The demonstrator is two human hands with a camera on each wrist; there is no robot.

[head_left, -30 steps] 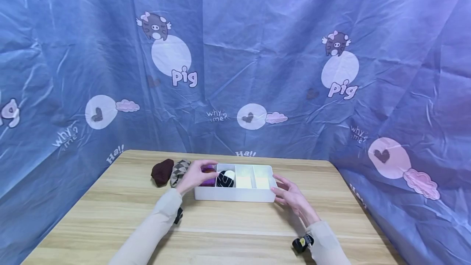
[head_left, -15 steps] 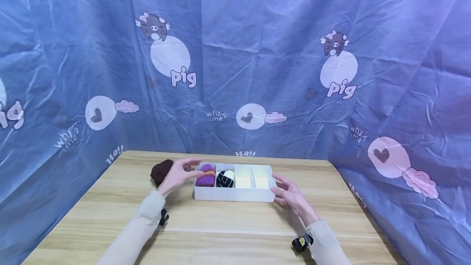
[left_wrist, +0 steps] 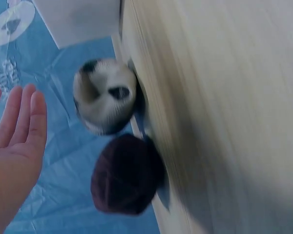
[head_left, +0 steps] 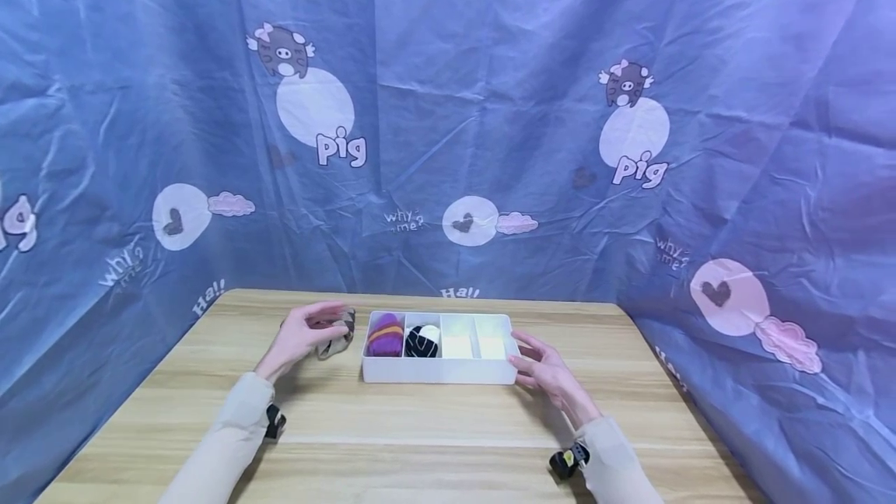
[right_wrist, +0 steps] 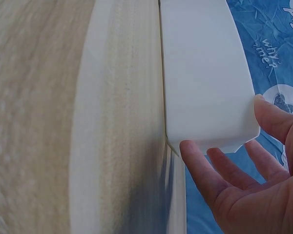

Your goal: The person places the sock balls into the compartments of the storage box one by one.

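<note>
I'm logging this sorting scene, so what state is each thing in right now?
White tray: on the table, two left compartments filled, two right ones empty.
Purple sock ball: rolled, in the leftmost compartment.
Black-and-white sock ball: rolled, second compartment.
Patterned sock ball: rolled, on the table.
Maroon sock ball: rolled, on the table.
Left hand: open, empty.
Right hand: open, fingertips on the tray's end.

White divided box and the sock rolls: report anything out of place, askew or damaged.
Nothing looks damaged or spilled. The white box sits square on the table, with a purple roll and a black-and-white roll in its two left compartments. A patterned roll and a dark brown roll lie outside, beside the left hand.
</note>
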